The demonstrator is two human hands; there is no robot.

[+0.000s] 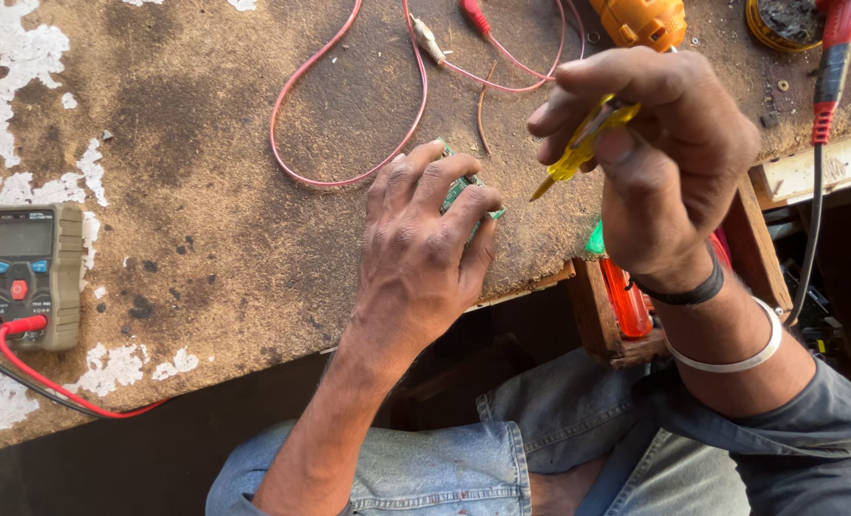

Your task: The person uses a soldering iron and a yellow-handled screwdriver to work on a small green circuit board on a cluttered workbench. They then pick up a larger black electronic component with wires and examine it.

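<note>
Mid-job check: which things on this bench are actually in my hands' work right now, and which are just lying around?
In hand:
left hand pressing a small green circuit board on the worn bench
right hand gripping a yellow screwdriver

Lying about:
multimeter with red lead
pink wire loop
orange tool
red-handled screwdriver in a wooden box

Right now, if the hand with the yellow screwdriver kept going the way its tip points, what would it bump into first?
Probably the green circuit board pinned under the left hand. The right hand aims the yellow screwdriver down-left toward it, though depth is hard to judge.
</note>
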